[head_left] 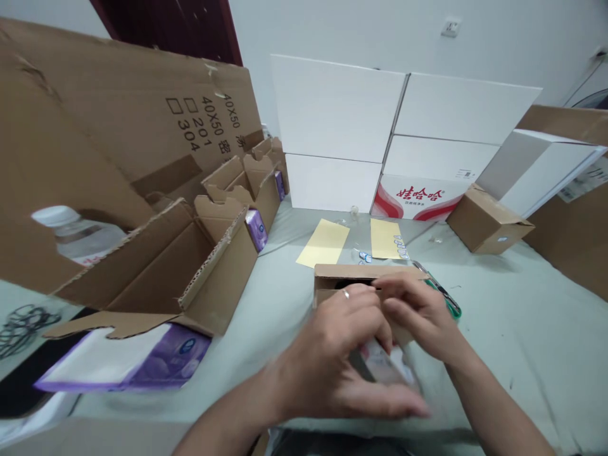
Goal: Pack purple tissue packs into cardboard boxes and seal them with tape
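Note:
A small cardboard box (327,273) stands in front of me with its back rim up and a dark gap at its top. My left hand (339,354), with a ring on one finger, reaches across its front; the thumb is stretched well away from the bent fingers. Behind that thumb lies a blurred package (380,364) in pale and pinkish tones; its kind is unclear, and I see no firm grip on it. My right hand (422,316) is at the box's right side, fingers and thumb bent in at its upper edge. The hands hide most of the box.
Open cardboard boxes (242,266) line the left, with purple tissue packs (166,358) and a plastic bottle (85,234). Yellow sheets (325,244) lie beyond the small box. A green-handled tool (453,308) lies right of it. White panels (337,114) and a brown box (489,221) stand behind.

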